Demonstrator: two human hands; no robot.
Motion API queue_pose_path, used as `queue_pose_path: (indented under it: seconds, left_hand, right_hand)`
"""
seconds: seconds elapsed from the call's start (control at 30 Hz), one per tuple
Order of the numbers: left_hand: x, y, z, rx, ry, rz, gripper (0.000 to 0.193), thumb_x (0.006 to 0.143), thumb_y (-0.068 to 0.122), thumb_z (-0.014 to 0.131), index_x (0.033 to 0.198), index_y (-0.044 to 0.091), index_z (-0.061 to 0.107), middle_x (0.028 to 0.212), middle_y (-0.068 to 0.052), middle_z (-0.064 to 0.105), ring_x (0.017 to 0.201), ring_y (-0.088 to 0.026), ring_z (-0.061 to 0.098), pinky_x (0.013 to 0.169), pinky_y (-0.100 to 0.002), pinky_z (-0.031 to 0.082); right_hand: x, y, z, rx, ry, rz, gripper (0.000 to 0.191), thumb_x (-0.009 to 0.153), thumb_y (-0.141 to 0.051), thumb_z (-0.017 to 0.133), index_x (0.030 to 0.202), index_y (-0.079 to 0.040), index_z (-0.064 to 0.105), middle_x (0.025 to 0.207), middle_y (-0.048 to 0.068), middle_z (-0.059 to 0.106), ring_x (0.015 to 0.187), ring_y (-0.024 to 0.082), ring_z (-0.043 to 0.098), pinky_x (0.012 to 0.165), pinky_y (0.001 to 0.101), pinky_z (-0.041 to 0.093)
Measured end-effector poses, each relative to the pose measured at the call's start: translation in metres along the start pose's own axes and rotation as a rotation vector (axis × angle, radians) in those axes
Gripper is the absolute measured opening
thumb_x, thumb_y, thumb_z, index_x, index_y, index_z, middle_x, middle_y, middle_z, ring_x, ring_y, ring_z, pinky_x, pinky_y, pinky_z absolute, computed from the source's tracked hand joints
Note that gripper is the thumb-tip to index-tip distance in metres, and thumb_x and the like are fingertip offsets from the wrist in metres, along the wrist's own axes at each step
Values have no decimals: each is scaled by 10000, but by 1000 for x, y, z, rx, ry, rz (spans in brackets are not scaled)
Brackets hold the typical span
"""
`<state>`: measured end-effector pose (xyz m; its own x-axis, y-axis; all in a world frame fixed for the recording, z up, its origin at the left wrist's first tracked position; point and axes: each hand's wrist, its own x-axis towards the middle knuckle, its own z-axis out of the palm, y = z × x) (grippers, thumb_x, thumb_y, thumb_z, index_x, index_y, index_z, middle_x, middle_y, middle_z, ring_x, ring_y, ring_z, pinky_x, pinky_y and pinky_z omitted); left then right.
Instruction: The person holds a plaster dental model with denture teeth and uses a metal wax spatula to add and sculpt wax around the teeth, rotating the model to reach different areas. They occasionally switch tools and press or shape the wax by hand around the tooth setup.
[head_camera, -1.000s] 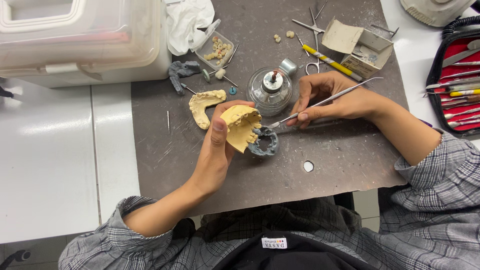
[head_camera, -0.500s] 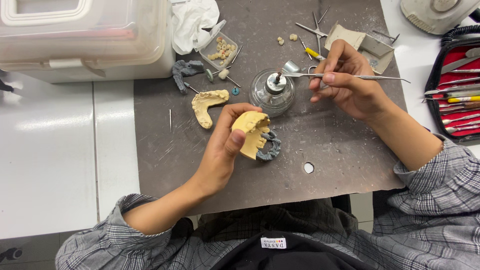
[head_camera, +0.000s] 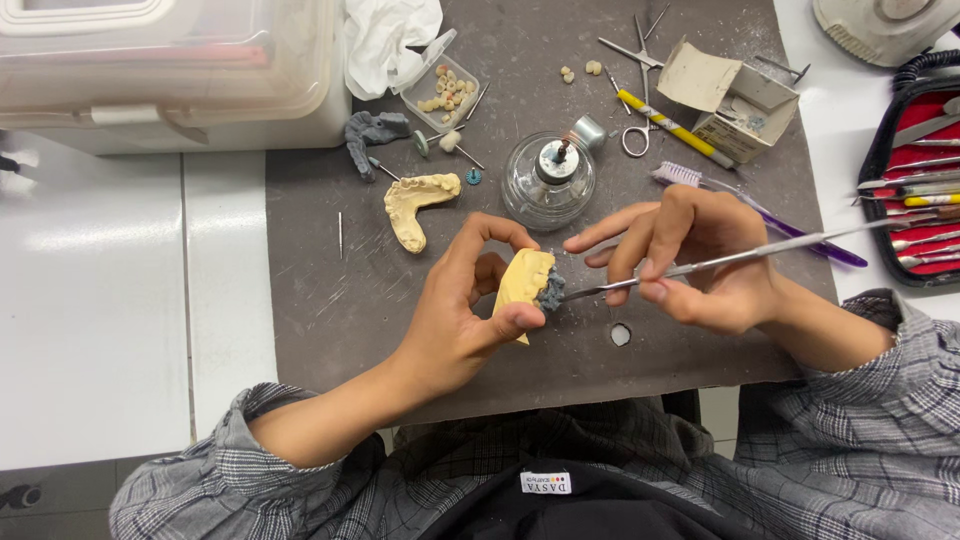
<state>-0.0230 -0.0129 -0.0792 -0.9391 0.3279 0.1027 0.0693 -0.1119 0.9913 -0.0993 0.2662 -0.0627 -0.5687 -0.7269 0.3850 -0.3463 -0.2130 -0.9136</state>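
Note:
My left hand (head_camera: 462, 305) grips a yellow plaster dental cast (head_camera: 524, 283) above the dark grey mat (head_camera: 330, 300); a lump of grey wax on the cast faces right. My right hand (head_camera: 690, 255) pinches a long thin metal instrument (head_camera: 745, 254), whose tip touches the grey wax. Just beyond both hands stands a glass spirit lamp (head_camera: 549, 182). A second yellow cast (head_camera: 415, 205) lies on the mat to the left of the lamp.
A translucent plastic box (head_camera: 170, 65) stands at the back left. A small tray of loose teeth (head_camera: 445, 95), a grey wax piece (head_camera: 368, 135), scissors (head_camera: 636, 60), a cardboard box (head_camera: 730, 95), a purple toothbrush (head_camera: 760, 215) and a red tool case (head_camera: 920, 180) surround the work.
My right hand has come back from near the lamp and box down to the cast, bringing the instrument tip onto the grey wax. My left hand has turned the cast on edge.

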Motion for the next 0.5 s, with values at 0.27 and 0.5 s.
queue_pose_path:
  seconds: [0.27,0.5]
  left_hand:
    - [0,-1,1,87,20,28,697,867,512,820,1272,38,508,1132,-56,626,854,-80,653,852,-269,594]
    - [1,-4,1,77,17,45,715,863,523,823,1278,39,499,1145,-56,625,871,-84,654,871,-273,592]
  right_hand:
    - [7,-7,16,-291,-60,-81,214,796,67,689,906,-47,546,905,137,741,1165,414,740,930,445,657]
    - [11,-12,19,-433,-70,-113,212,799,33,739,879,-59,565,936,115,755,1154,386,745,901,405,664]
